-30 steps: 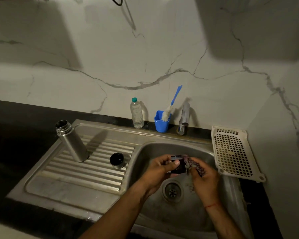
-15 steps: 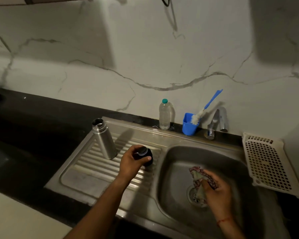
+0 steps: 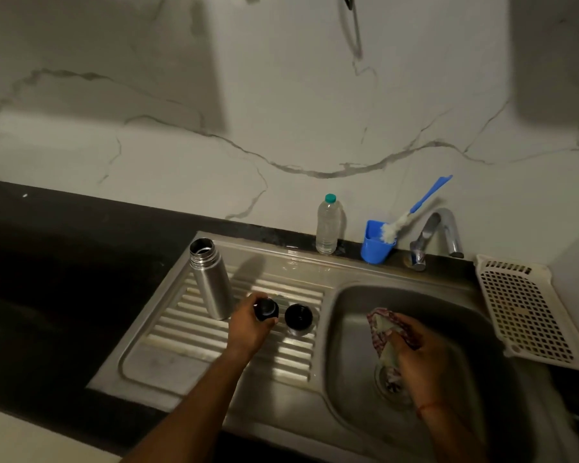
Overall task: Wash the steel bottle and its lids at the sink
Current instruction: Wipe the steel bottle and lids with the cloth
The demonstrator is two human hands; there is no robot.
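Note:
The open steel bottle [image 3: 211,279] stands upright on the ribbed drainboard [image 3: 188,332]. My left hand [image 3: 249,324] grips a small dark lid [image 3: 266,309] just right of the bottle, low over the drainboard. A second lid, a steel cup with a dark inside [image 3: 298,318], sits on the ribs right beside it. Over the sink basin [image 3: 348,329], my right hand [image 3: 422,359] holds a red-and-white patterned scrub cloth [image 3: 383,332] above the drain [image 3: 393,384].
A clear plastic bottle with a teal cap [image 3: 328,225], a blue cup [image 3: 376,245] holding a blue-handled brush [image 3: 415,208], and the chrome tap [image 3: 437,233] line the back ledge. A white plastic basket [image 3: 525,309] lies right of the basin. Dark countertop [image 3: 64,262] stretches left.
My left hand carried the dark lid from the basin to the drainboard and now holds it left of the cup lid. My right hand stayed in the basin with the cloth.

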